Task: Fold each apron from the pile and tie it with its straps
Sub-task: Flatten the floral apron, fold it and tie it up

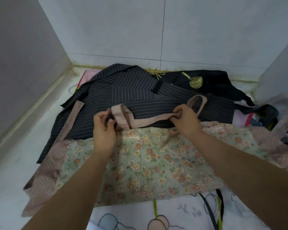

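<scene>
White cartoon-print cloth (173, 213) nearest, floral apron (156, 160) spread beyond it, left hand (103, 128) and right hand (186, 121) both pinching its pink dotted strap (150, 121), dark striped apron (123, 95) behind.

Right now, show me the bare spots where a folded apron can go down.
The white surface at left, between the wall and the striped apron and floral apron. Centre and right are crowded with overlapping aprons and the heaped pile.

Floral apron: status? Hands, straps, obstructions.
Left hand and right hand both grip the pink strap. Floral apron spread flat, not yet tied. Striped apron lies under the strap.
</scene>
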The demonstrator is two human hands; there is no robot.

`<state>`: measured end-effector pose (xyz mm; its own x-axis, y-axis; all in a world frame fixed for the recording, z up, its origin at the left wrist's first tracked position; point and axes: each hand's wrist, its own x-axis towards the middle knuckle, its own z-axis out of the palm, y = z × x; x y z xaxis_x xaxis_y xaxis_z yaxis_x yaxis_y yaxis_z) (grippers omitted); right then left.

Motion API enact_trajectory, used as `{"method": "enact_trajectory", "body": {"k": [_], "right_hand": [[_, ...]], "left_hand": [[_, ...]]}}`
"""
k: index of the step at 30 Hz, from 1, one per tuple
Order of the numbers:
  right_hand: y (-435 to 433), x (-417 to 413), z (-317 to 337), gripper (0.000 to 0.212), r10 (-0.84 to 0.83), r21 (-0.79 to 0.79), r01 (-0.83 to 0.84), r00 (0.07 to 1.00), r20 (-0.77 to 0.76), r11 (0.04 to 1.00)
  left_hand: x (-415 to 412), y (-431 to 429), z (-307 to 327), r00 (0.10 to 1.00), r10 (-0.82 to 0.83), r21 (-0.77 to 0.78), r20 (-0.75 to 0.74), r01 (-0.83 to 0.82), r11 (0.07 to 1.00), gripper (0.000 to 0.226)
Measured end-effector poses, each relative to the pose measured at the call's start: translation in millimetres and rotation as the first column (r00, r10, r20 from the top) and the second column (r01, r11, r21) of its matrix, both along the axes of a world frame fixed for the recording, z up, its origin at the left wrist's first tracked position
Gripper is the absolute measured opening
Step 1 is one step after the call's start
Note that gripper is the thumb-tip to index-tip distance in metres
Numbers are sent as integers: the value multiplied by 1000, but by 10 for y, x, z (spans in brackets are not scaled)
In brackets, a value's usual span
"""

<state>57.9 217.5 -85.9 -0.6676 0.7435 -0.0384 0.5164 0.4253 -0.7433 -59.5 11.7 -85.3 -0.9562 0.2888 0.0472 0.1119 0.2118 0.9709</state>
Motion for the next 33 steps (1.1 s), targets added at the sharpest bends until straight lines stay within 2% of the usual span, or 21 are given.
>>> {"method": "enact_trajectory", "body": {"k": [2, 4, 6, 7, 8, 9, 10, 11, 12, 13, 15, 17, 20, 22, 24, 26, 27, 28, 30, 31, 33], "right_hand": [[-62, 46, -1, 34, 106, 106, -104, 994, -17, 989], [-174, 154, 86, 30, 219, 328, -170, 968, -119, 929], [-281, 323, 143, 19, 355, 564, -173, 906, -230, 807], [-326, 410, 122, 17, 441, 632, -216, 869, -222, 744], [-366, 493, 66, 18, 519, 680, -296, 843, -144, 670], [-372, 567, -40, 24, 557, 702, -390, 831, -11, 595], [-345, 627, -152, 34, 543, 686, -486, 825, 155, 542], [-269, 680, -252, 46, 484, 622, -565, 815, 317, 543], [-154, 730, -319, 59, 408, 531, -602, 797, 445, 597], [-23, 779, -365, 68, 328, 446, -588, 780, 533, 674], [231, 856, -437, 74, 212, 332, -522, 731, 649, 786], [402, 930, -452, 79, 162, 250, -444, 703, 692, 860], [521, 1043, -450, 93, 147, 212, -412, 683, 715, 886], [537, 1107, -425, 103, 140, 245, -396, 728, 672, 885], [426, 1135, -331, 97, 146, 373, -379, 841, 522, 847], [180, 1203, -202, 80, 287, 463, -446, 882, 374, 766], [63, 1263, -181, 72, 388, 483, -512, 857, 339, 710], [-75, 1365, -202, 66, 490, 510, -588, 808, 327, 629], [-270, 1571, -274, 63, 620, 528, -722, 676, 399, 447], [-309, 1652, -316, 68, 634, 518, -768, 621, 461, 376], [-294, 1754, -382, 79, 585, 503, -798, 592, 554, 332]], "left_hand": [[47, -22, -11, 998, 43, -22, -55, -44, 999, 34], [132, -68, -61, 947, 27, -145, -320, -77, 986, 40], [283, -83, -126, 787, -228, -301, -574, 56, 952, 40], [345, -84, -192, 659, -419, -424, -625, 163, 891, 39], [383, -85, -277, 504, -596, -565, -625, 236, 791, 39], [404, -87, -349, 393, -738, -711, -549, 246, 659, 40], [412, -98, -396, 372, -833, -834, -410, 217, 508, 45], [389, -112, -440, 436, -859, -909, -268, 182, 376, 53], [345, -134, -498, 540, -828, -940, -150, 180, 288, 62], [310, -161, -539, 630, -772, -952, -85, 177, 249, 69], [260, -227, -593, 729, -683, -961, -48, 152, 230, 77], [250, -317, -593, 800, -598, -961, -58, 117, 250, 78], [264, -497, -585, 881, -468, -959, -71, 69, 276, 78], [286, -617, -567, 910, -404, -949, -94, 42, 314, 78], [328, -723, -535, 911, -377, -914, -169, -2, 405, 74], [429, -844, -455, 842, -469, -853, -268, 18, 521, 68], [478, -891, -416, 765, -566, -827, -306, 81, 556, 65], [546, -975, -379, 661, -673, -820, -332, 150, 552, 64], [627, -1151, -352, 452, -833, -853, -319, 245, 460, 67], [639, -1244, -369, 389, -877, -884, -282, 249, 395, 69], [626, -1418, -422, 362, -908, -931, -211, 208, 299, 70]]}}
